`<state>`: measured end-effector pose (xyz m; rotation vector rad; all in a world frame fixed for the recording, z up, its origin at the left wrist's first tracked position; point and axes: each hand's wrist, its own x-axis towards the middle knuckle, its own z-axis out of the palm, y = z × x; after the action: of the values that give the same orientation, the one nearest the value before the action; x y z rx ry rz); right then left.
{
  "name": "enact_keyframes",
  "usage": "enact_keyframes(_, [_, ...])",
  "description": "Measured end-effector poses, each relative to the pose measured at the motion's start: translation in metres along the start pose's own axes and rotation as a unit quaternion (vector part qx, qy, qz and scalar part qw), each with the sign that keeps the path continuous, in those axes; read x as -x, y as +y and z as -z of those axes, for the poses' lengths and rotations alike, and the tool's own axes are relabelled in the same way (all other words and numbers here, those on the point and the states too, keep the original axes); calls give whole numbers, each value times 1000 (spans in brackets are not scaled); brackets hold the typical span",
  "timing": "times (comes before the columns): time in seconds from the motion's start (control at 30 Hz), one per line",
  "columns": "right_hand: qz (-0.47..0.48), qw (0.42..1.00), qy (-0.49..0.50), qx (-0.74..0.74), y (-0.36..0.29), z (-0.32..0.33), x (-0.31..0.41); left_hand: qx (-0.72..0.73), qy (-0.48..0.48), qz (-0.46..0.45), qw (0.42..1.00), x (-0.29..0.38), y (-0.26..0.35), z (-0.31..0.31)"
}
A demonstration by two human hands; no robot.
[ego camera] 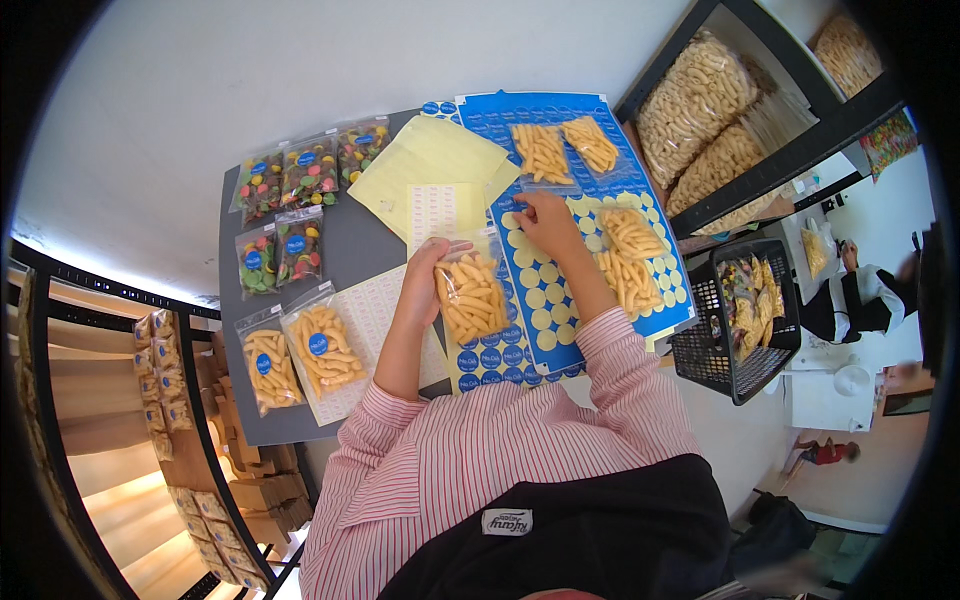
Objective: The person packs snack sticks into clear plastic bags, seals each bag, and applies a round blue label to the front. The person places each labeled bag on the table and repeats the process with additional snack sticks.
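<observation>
My left hand [422, 281] grips the side of a clear zip bag of pale yellow snack sticks [472, 300]; its front bears no round label. Over a blue sheet of round stickers [559, 289], many of its circles bare and yellowish, is my right hand [547, 221]. Its thumb and fingertips are bent close together, and whether a sticker is between them is too small to tell. Unlabelled bags of sticks [541, 154] lie on the sheet's far part, with more bags [631, 234] right of my right forearm. Another sticker sheet [487, 360] lies partly under the held bag.
On the grey table [360, 251], labelled bags of colourful candy [307, 172] and labelled stick bags [322, 345] lie left. Yellow backing paper [427, 161] and small-label sheets [375, 315] lie between. A black crate of bags [739, 322] and a rack [780, 169] stand right. A co-worker [855, 300] is beyond.
</observation>
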<state>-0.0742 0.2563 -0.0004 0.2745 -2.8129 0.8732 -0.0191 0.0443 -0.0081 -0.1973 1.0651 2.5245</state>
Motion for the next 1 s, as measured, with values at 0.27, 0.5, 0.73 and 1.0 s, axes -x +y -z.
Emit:
enact_keyframes(0.27, [48, 999, 13, 12, 14, -4, -7, -68, -9, -2, 998, -3, 1, 0])
enact_keyframes(0.5, [-93, 994, -58, -2, -8, -4, -10, -67, 0, -11, 998, -2, -1, 2])
enact_keyframes(0.73, [-114, 990, -36, -75, 4, -15, -17, -69, -3, -12, 998, 0, 1, 0])
enact_keyframes(1.0, [-4, 995, 92, 28, -2, -26, -14, -81, -15, -17, 996, -2, -2, 3])
